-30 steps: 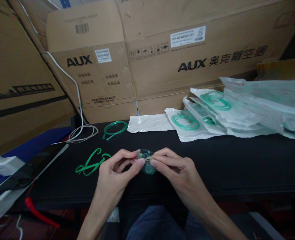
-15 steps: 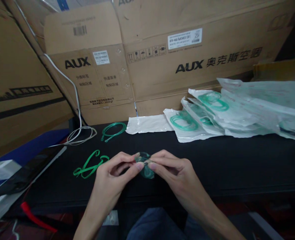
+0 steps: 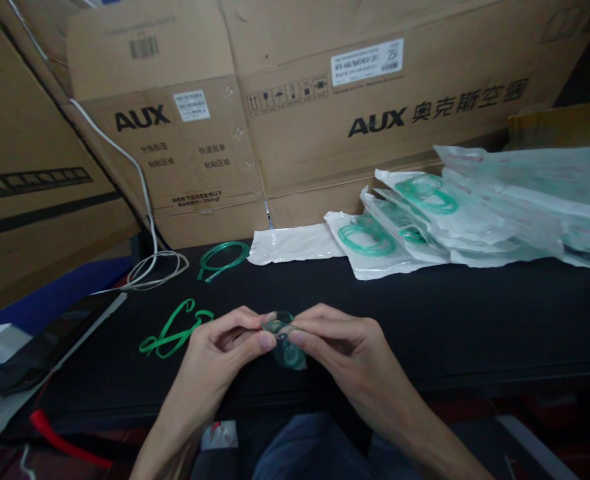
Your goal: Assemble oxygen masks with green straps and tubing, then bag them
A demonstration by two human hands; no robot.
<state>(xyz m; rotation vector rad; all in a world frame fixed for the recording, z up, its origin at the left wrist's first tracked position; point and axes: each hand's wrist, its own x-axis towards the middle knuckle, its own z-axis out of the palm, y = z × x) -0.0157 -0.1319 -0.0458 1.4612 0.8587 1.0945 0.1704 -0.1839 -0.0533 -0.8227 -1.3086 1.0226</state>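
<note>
Both of my hands pinch a small translucent green plastic mask piece [image 3: 289,352] just above the near edge of the black table [image 3: 475,320]. My left hand [image 3: 219,353] grips its left rim with thumb and forefinger. My right hand [image 3: 347,350] holds the right rim the same way. Fingers hide much of the piece. A flat green strap [image 3: 172,330] lies on the table to the left of my left hand.
A coil of green tubing [image 3: 223,257] lies further back, by a white cable [image 3: 155,267]. An empty white pouch [image 3: 297,245] and a stack of sealed pouches with green tubing [image 3: 425,220] lie at the back right. Cardboard boxes [image 3: 325,120] wall the rear. A dark phone-like slab [image 3: 39,347] is at left.
My hands and the green piece have sunk slightly lower and nearer to me. The view has tilted a little; the things on the table stay in place.
</note>
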